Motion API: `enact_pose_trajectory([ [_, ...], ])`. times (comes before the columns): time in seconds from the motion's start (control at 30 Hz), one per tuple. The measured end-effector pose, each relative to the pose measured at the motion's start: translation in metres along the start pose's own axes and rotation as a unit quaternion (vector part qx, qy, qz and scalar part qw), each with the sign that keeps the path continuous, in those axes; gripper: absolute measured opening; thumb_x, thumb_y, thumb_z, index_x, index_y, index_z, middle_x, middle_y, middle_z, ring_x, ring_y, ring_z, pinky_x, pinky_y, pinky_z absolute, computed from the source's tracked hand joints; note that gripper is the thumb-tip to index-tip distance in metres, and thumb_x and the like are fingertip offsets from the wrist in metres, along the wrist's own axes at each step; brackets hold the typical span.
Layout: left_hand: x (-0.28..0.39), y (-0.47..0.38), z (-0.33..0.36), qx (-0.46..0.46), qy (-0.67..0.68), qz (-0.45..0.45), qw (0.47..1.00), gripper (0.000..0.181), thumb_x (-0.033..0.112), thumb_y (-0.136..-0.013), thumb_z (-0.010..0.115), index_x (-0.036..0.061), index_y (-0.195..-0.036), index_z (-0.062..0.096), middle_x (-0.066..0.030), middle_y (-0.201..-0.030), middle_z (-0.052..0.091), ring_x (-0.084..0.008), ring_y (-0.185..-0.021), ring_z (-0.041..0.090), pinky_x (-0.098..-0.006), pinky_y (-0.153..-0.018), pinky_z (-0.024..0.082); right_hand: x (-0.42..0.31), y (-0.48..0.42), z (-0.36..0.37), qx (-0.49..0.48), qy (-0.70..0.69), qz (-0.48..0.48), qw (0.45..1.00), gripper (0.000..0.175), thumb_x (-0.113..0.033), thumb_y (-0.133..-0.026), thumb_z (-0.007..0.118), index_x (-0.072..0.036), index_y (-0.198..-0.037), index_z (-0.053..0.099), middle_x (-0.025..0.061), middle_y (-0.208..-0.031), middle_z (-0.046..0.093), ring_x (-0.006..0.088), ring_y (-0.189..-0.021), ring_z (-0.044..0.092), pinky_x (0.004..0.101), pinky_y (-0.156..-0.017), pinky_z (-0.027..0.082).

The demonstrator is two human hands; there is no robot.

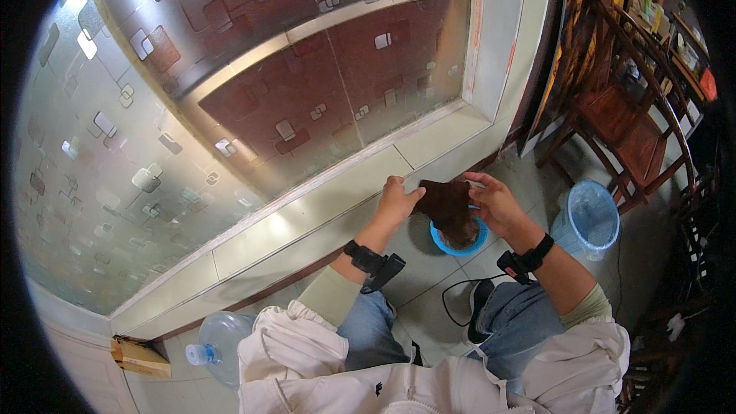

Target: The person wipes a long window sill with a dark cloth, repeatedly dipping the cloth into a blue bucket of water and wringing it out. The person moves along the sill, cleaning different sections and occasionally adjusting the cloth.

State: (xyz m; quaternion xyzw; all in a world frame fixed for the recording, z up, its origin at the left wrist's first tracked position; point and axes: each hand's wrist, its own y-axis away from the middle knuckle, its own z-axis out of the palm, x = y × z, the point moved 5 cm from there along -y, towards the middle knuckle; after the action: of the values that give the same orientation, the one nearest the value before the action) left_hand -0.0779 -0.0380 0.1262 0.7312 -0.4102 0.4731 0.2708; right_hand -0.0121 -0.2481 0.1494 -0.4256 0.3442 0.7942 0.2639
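Note:
A dark brown cloth (448, 201) is held up in front of me, its upper edge stretched between my two hands. My left hand (398, 201) pinches the upper left corner with thumb and fingers. At the right edge, my right hand (495, 204) holds the cloth, with some fingers spread apart. The lower part hangs over a small blue basin (461, 252) on the floor and hides much of its inside.
A patterned glass panel (322, 92) stands above a tiled ledge (322, 213) ahead. Right of the basin are a blue waste bin (586, 224) with a clear liner and a wooden armchair (627, 126). A large water bottle (221, 348) lies at left beside a cardboard box (141, 357).

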Motion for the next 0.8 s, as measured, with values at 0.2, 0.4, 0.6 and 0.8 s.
enact_pose_trajectory([
  [0.2,0.02,0.009,0.015,-0.17,0.014,0.064,0.983,0.033,0.025,-0.08,0.072,-0.0006,-0.095,0.057,-0.0142,-0.095,0.065,-0.0272,-0.087,0.063,-0.0375,-0.076,0.049,-0.001,0.008,0.016,-0.051,-0.04,-0.008,0.998,0.05,0.004,-0.09,0.046,-0.007,-0.138,0.036,0.0115,-0.128,0.051,0.0218,-0.108,0.056,0.0351,-0.091,0.046],
  [0.4,0.037,0.028,0.031,-0.151,-0.078,0.139,0.976,0.029,0.023,-0.078,0.073,0.0001,-0.089,0.058,-0.0152,-0.087,0.064,-0.0276,-0.08,0.061,-0.0367,-0.072,0.048,0.008,0.015,0.044,-0.173,0.043,-0.041,0.983,0.07,0.014,-0.078,0.046,-0.006,-0.143,0.031,0.01,-0.136,0.044,0.0235,-0.12,0.048,0.0372,-0.097,0.043],
  [0.6,0.027,0.02,0.031,-0.149,-0.048,0.152,0.976,0.022,0.018,-0.081,0.067,-0.0021,-0.087,0.062,-0.0118,-0.081,0.065,-0.0229,-0.076,0.062,-0.0344,-0.07,0.048,0.012,0.015,0.042,-0.131,0.05,-0.026,0.99,0.067,0.016,-0.077,0.049,-0.003,-0.14,0.035,0.0101,-0.129,0.051,0.0229,-0.117,0.051,0.0345,-0.097,0.043],
  [0.8,0.018,0.02,0.037,-0.23,0.143,0.005,0.963,0.015,0.016,-0.089,0.06,0.0014,-0.09,0.064,0.0007,-0.082,0.063,-0.0093,-0.075,0.057,-0.0272,-0.069,0.046,0.01,0.007,0.034,-0.057,0.088,-0.055,0.993,0.045,0.008,-0.082,0.057,0.001,-0.125,0.047,0.0112,-0.115,0.059,0.0211,-0.105,0.057,0.033,-0.092,0.046],
])
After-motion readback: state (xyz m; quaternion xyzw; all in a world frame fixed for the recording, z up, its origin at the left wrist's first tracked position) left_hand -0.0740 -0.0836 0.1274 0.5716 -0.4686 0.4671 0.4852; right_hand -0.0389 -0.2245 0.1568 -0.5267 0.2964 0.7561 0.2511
